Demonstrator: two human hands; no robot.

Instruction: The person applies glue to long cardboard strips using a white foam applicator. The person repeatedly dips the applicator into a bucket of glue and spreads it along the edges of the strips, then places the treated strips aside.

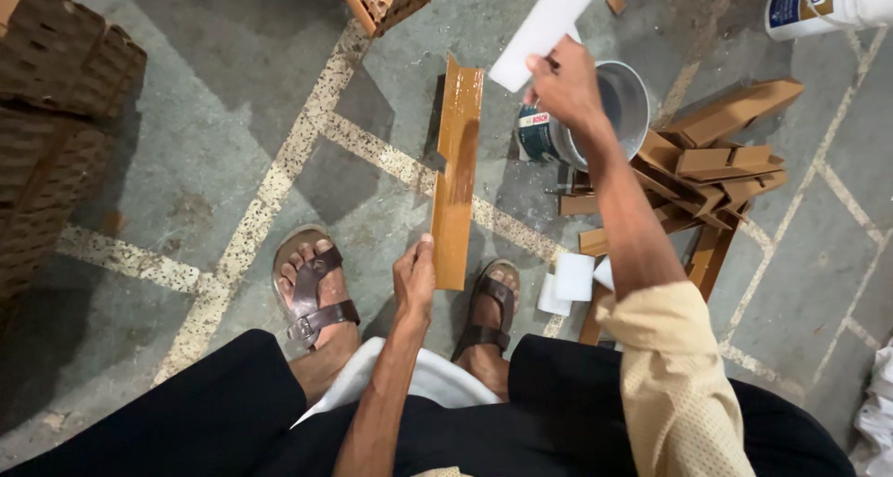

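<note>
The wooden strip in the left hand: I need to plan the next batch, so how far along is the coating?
The wooden strip in the left hand shines wet over most of its face, so that piece looks nearly coated. The right hand holds a white foam block above the open can. A pile of wooden pieces lies beside it; which of them are coated cannot be told.

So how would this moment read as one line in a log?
left hand: holds wooden strip upright | right hand: holds white foam block above open can | strip: partly wet | wood pile: right
</note>
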